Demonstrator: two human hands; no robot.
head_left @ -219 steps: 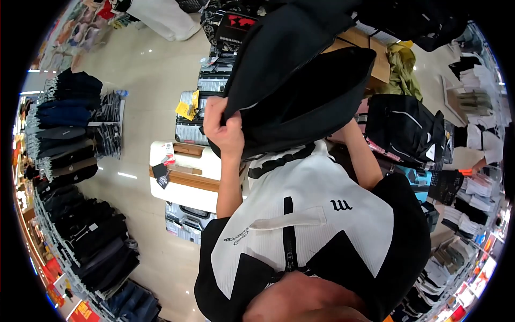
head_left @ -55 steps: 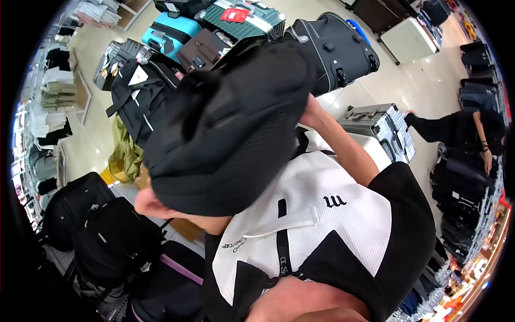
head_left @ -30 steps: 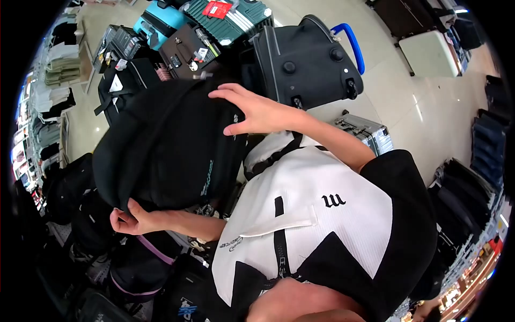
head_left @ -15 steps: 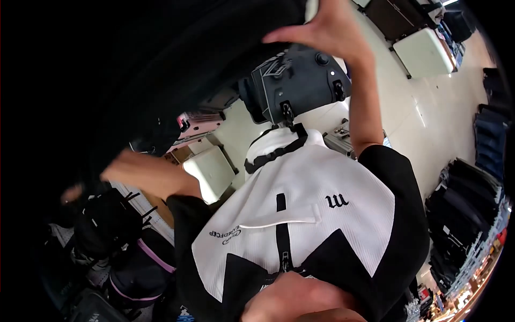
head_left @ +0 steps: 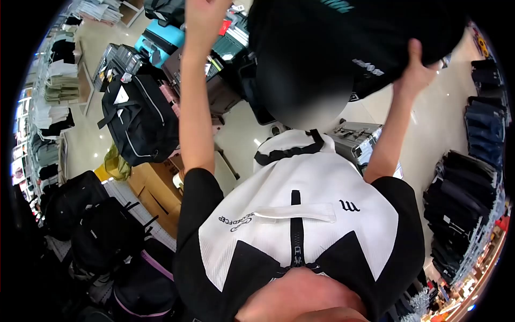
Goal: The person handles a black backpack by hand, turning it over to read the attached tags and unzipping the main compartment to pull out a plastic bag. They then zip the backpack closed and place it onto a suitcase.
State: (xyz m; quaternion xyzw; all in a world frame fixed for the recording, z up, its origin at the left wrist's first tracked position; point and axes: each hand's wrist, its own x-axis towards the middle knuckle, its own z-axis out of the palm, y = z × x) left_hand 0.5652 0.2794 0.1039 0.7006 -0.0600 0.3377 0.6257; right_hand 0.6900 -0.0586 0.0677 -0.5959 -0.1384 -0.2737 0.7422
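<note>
A large black fabric bag [head_left: 316, 59] with teal and white lettering fills the upper right of the head view, close to the camera. Its rounded near part is blurred. My right hand [head_left: 416, 75] grips the bag's right side, thumb raised against its face and the other fingers partly hidden. At the top edge, my left hand [head_left: 205, 6] is raised and mostly cut off, left of the bag; its fingers do not show.
A black duffel bag [head_left: 140, 119] and a turquoise suitcase [head_left: 163, 40] stand at left. Black backpacks [head_left: 104, 233] lie lower left beside a cardboard box [head_left: 155, 190]. A silver case [head_left: 355, 138] sits beyond my chest. Racks of dark clothes [head_left: 464, 206] line the right.
The black bag has swung from the upper left to the upper right, uncovering the luggage at left. My left hand has risen from the lower left; my right hand has moved right and down.
</note>
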